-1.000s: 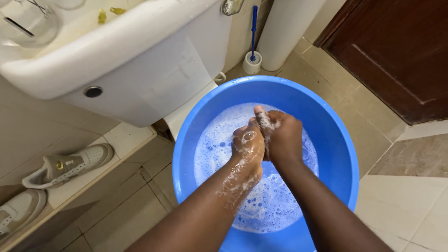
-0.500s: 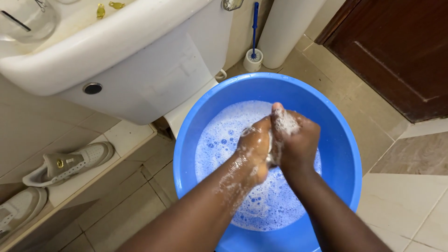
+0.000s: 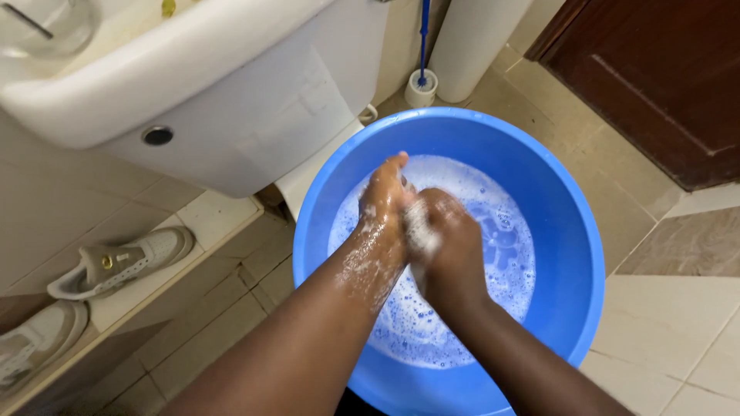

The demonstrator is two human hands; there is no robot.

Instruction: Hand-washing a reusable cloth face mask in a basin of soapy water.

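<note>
Over a round blue basin [image 3: 566,231] set on the tiled floor, both hands meet above soapy water [image 3: 493,254], which fills the basin's lower part with pale, bubbly foam, thick and white near the far wall and thinner toward the near side, where single bubbles show against the blue bottom. Left hand [image 3: 383,196] lies with its fingers stretched almost straight and pointing away from the person, thumb uppermost, its back and wrist streaked with white suds that run down the forearm. Right hand [image 3: 447,239] is curled into a loose fist pressed against the left palm, with a clump of lather [image 3: 420,231] showing between the two; whether anything solid is gripped inside that fist cannot be told, since the foam and the knuckles hide it. Both hands touch each other and hang just above the water's surface rather than under it. Behind the basin stands a white toilet cistern [image 3: 231,115] with a round chrome button, and farther back a toilet brush [image 3: 422,73] with a blue handle in a white holder. Off to the left, a pair of pale sneakers [image 3: 116,262] rests on a low tiled ledge, and a dark brown door [image 3: 655,77] closes the upper right corner.
</note>
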